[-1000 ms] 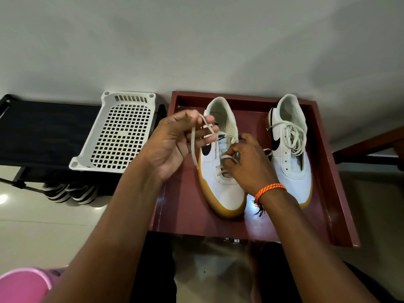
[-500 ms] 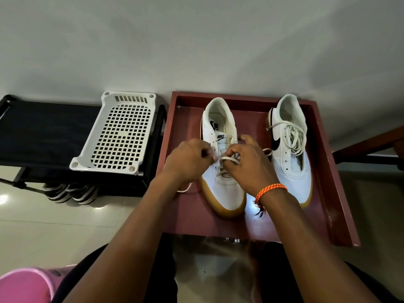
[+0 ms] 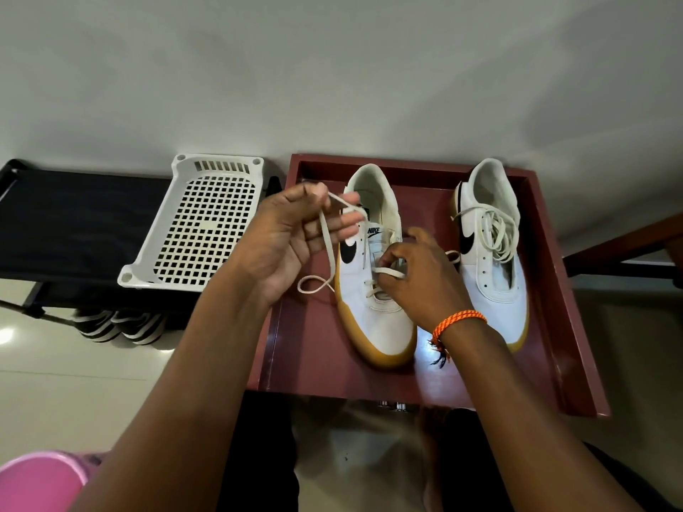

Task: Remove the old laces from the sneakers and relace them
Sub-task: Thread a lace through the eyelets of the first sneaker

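Two white sneakers with gum soles sat toes toward the camera in a dark red tray (image 3: 303, 364) with raised walls, against a pale wall. Left sneaker (image 3: 373, 319) had black swoosh and NIKE tongue label visible; its cream lace (image 3: 327, 234) was partly threaded through the lower eyelets, with a flat crossing showing near the tongue. Left hand (image 3: 292, 238) was raised over the tray's left side, palm facing right, fingers curled and pinching the lace near its free end between thumb and fingertips; lace ran down from the pinch, formed a small loop just beside the sneaker's left edge above the tray floor, then went to the shoe. Right hand (image 3: 421, 279) rested on the left sneaker's lacing area, fingers curled, pinching the lace crossing at the eyelets; exact eyelet was hidden by the fingers. Orange braided bracelet (image 3: 458, 321) on the right wrist, dark frayed tails hanging. The two hands were apart, both clamped on the same lace. Right sneaker (image 3: 491, 282) lay untouched at the tray's right side, eyelets mostly bare, its lace (image 3: 495, 230) bunched loose in a pile over the tongue and opening. Left of the tray, a white perforated plastic basket (image 3: 199, 230) lay tilted on a black rack (image 3: 66, 219); striped footwear (image 3: 118, 325) sat on the glossy floor beneath it. Pink container (image 3: 37, 482) at bottom-left corner, cropped.
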A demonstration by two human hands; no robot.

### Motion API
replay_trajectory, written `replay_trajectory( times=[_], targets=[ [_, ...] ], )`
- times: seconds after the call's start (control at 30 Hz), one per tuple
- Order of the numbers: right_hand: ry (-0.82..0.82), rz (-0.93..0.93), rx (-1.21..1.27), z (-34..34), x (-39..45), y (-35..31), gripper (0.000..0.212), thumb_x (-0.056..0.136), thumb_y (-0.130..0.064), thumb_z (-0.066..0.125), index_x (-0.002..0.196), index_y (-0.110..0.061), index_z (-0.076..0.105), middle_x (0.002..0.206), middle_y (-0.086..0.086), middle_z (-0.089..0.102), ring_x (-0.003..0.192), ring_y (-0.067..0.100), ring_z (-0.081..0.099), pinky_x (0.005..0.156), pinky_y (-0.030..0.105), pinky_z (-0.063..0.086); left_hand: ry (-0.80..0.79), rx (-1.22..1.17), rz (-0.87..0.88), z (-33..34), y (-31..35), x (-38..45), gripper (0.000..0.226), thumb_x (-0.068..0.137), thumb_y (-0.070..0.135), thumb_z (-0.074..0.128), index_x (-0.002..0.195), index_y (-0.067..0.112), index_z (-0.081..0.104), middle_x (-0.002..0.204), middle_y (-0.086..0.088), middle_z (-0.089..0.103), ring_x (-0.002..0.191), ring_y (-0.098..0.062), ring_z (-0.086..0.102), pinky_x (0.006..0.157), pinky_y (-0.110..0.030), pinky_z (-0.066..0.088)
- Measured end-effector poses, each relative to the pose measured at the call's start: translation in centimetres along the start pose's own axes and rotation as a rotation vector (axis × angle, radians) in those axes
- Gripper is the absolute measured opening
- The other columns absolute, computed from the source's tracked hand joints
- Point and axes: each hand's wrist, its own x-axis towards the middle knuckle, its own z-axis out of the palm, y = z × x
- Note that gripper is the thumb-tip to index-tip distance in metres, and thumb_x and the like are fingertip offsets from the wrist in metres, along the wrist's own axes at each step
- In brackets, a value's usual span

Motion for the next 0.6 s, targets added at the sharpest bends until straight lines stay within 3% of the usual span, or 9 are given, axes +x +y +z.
replay_trajectory(
  times=[0.1, 0.17, 0.2, 0.27, 0.33, 0.37, 0.43, 0.53, 0.6],
  targets=[
    [-0.004, -0.003, 0.002, -0.1, -0.1, -0.1, 0.007, 0.085, -0.024, 0.079, 0.09, -0.025, 0.075, 0.145, -0.003, 0.05, 0.108, 0.021, 0.066, 0.085, 0.035, 0.054, 0.081, -0.337, 0.023, -0.3, 0.8, 0.1, 0.019, 0.105, 0.016, 0.054, 0.087, 0.012, 0.061, 0.084, -0.006, 0.076, 0.073, -0.017, 0.076, 0.078, -0.034, 0.065],
    [-0.006, -0.004, 0.003, -0.1, 0.0, 0.0, 0.008, 0.085, -0.023, 0.08, 0.089, -0.027, 0.074, 0.146, -0.003, 0.049, 0.108, 0.022, 0.066, 0.086, 0.036, 0.055, 0.161, -0.266, -0.02, -0.7, 0.8, 0.2, 0.015, 0.105, 0.018, 0.055, 0.09, 0.014, 0.058, 0.069, -0.004, 0.063, 0.05, -0.014, 0.058, 0.065, -0.034, 0.062],
    [-0.008, -0.003, 0.005, -0.1, -0.1, 0.0, 0.009, 0.085, -0.023, 0.08, 0.089, -0.027, 0.074, 0.147, -0.003, 0.049, 0.108, 0.022, 0.066, 0.087, 0.037, 0.055, 0.206, -0.048, -0.039, -1.1, 0.5, 0.4, 0.013, 0.106, 0.019, 0.053, 0.094, 0.014, 0.057, 0.068, -0.005, 0.058, 0.046, -0.017, 0.052, 0.06, -0.034, 0.058],
    [-0.023, 0.0, 0.014, -0.1, 0.0, 0.0, 0.01, 0.085, -0.023, 0.08, 0.092, -0.026, 0.075, 0.148, -0.002, 0.047, 0.111, 0.022, 0.066, 0.089, 0.036, 0.054, 0.221, 0.634, -0.025, -1.7, -1.1, 0.9, 0.018, 0.105, 0.033, 0.054, 0.101, 0.017, 0.061, 0.072, -0.006, 0.066, 0.049, -0.023, 0.058, 0.058, -0.035, 0.055],
    [-0.066, 0.0, 0.025, -0.4, 0.0, 0.0, 0.016, 0.085, -0.022, 0.08, 0.1, -0.026, 0.076, 0.153, 0.001, 0.043, 0.12, 0.025, 0.062, 0.092, 0.033, 0.05, 0.08, 1.16, -0.069, -1.8, -3.0, 1.2, 0.035, 0.102, 0.057, 0.055, 0.092, 0.027, 0.07, 0.08, 0.001, 0.072, 0.067, -0.023, 0.069, 0.067, -0.037, 0.054],
    [-0.099, 0.001, 0.03, -0.7, 0.0, 0.0, 0.022, 0.085, -0.021, 0.08, 0.106, -0.026, 0.077, 0.157, 0.003, 0.04, 0.125, 0.026, 0.06, 0.094, 0.03, 0.047, -0.008, 1.275, -0.12, -1.5, -3.8, 1.4, 0.043, 0.101, 0.062, 0.055, 0.087, 0.025, 0.072, 0.082, 0.002, 0.072, 0.075, -0.022, 0.07, 0.071, -0.039, 0.054],
    [-0.164, 0.008, 0.054, -1.2, 0.1, 0.1, 0.034, 0.084, -0.021, 0.082, 0.117, -0.028, 0.075, 0.162, 0.006, 0.033, 0.129, 0.024, 0.057, 0.096, 0.026, 0.042, -0.111, 1.322, -0.143, -1.2, -4.9, 1.7, 0.044, 0.104, 0.053, 0.058, 0.077, 0.023, 0.074, 0.077, 0.004, 0.071, 0.076, -0.017, 0.069, 0.076, -0.039, 0.054],
    [-0.197, 0.01, 0.076, -1.4, 0.0, 0.4, 0.043, 0.081, -0.023, 0.085, 0.121, -0.032, 0.074, 0.163, 0.004, 0.033, 0.127, 0.021, 0.057, 0.095, 0.025, 0.039, -0.104, 1.223, -0.048, -1.0, -4.7, 1.9, 0.041, 0.107, 0.032, 0.063, 0.067, 0.023, 0.071, 0.064, 0.018, 0.066, 0.062, -0.001, 0.059, 0.067, -0.023, 0.043],
    [-0.183, 0.013, 0.056, -1.3, 0.0, 0.5, 0.043, 0.08, -0.024, 0.086, 0.12, -0.034, 0.073, 0.163, 0.003, 0.033, 0.13, 0.023, 0.056, 0.097, 0.027, 0.042, -0.062, 1.015, -0.042, -1.4, -4.0, 1.9, 0.041, 0.107, 0.029, 0.064, 0.069, 0.016, 0.071, 0.063, 0.013, 0.065, 0.061, -0.011, 0.054, 0.07, -0.027, 0.041]
  ],
)
